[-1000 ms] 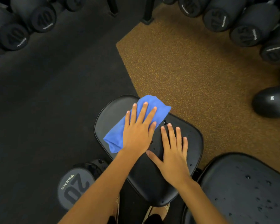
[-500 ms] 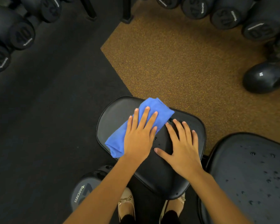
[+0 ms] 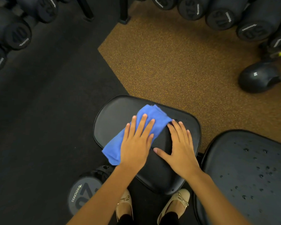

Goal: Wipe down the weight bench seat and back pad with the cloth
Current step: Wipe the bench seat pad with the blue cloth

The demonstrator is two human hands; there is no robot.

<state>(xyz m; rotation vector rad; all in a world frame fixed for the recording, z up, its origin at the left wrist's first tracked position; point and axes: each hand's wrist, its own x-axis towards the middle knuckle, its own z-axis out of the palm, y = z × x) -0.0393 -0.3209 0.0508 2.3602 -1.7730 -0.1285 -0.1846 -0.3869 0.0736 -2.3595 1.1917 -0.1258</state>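
The cloth (image 3: 152,116), blue and folded, lies across the middle of the seat (image 3: 113,120), pinned under your left hand (image 3: 136,143), whose fingers lie straight and flat on it. Your right hand (image 3: 180,148) rests bare on the seat just beside the cloth, fingers spread, holding nothing. Press with the whole palm and sweep overlapping passes out to the seat's rim. Droplets dot the back pad (image 3: 250,176) beside the seat, so it likely comes next.

One cloth (image 3: 152,115). Two hands: left hand (image 3: 136,145), right hand (image 3: 183,151). Two pads: seat (image 3: 113,120), back pad (image 3: 250,176). Two shoes (image 3: 124,207). One dumbbell (image 3: 83,197) lower left; those across the top are too cropped to count.
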